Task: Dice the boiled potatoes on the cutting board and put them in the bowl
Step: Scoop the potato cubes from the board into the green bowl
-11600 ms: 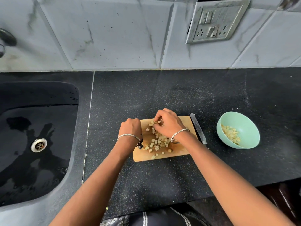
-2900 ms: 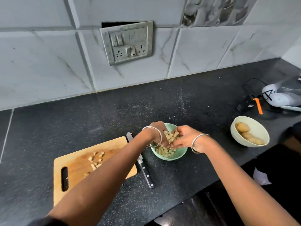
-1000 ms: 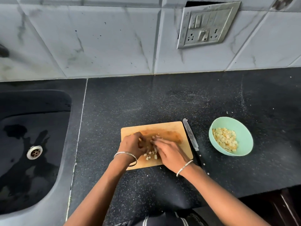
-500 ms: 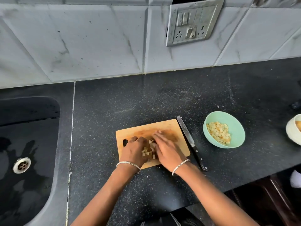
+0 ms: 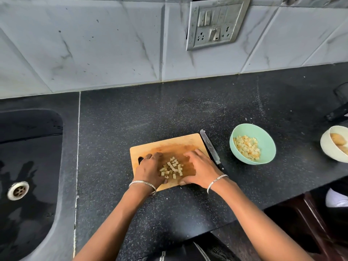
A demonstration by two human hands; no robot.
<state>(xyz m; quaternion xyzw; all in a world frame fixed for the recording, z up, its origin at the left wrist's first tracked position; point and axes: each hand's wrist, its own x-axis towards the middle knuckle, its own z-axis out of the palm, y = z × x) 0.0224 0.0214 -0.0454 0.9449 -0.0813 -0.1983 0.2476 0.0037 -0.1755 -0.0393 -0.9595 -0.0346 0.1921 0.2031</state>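
As my fingers (image 5: pixel 191 154) curve in from both sides, pressed together and gripping nothing, left hand (image 5: pixel 150 171) and right hand (image 5: pixel 202 169) wall in the potato cubes (image 5: pixel 172 168) near-centre on the cutting board (image 5: pixel 169 145), ready for a scoop, I reckon. The heap runs 7 to 1 o'clock. The bowl (image 5: pixel 264 139) waits at 3 o'clock on the table (image 5: pixel 188 113), with the knife (image 5: pixel 210 146) parked between, tip at 11.

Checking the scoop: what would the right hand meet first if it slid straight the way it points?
Likely only bare cutting board: the right hand points away and leftward, past the potato dice beside its palm, then black countertop.
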